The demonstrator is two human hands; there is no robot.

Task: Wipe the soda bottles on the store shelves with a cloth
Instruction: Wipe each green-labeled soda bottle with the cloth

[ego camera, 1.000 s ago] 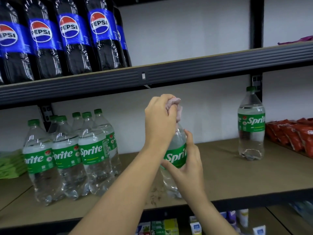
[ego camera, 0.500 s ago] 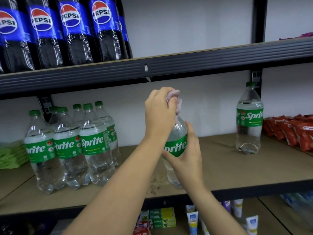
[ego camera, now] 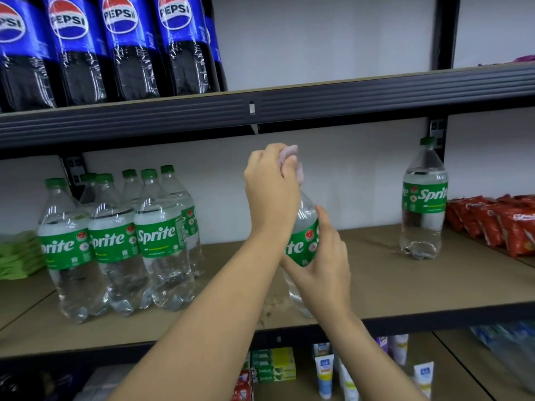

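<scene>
I had the Sprite bottle (ego camera: pixel 302 235) standing near the front edge of the middle shelf (ego camera: pixel 390 273), roughly midway between the cluster of Sprite bottles (ego camera: pixel 115 244) on the left and the lone Sprite bottle (ego camera: pixel 423 204) far right. My right hand (ego camera: pixel 321 264) was wrapped around its green label and lower body, fingers curled on it, steadying it. My left hand (ego camera: pixel 270 192) was clenched over the neck and cap, with the pale cloth (ego camera: pixel 291 162) bunched inside the grip; a little of the cloth poked out above and to the right of my fingers. The cap itself was hidden under hand and cloth.

To do this step well, I judged I should keep the lower grip firm so the bottle could not spin or tip, then twist the cloth around the neck and drag it down over the shoulder, so no band was skipped. Squeezing too hard on thin plastic would probably dent it.

The bottle's long axis ran nearly vertical, cap pointing up towards the upper shelf (ego camera: pixel 347 94), the top leaning slightly left. Its base seemed to rest on the board, though my right wrist covered part of it.
</scene>
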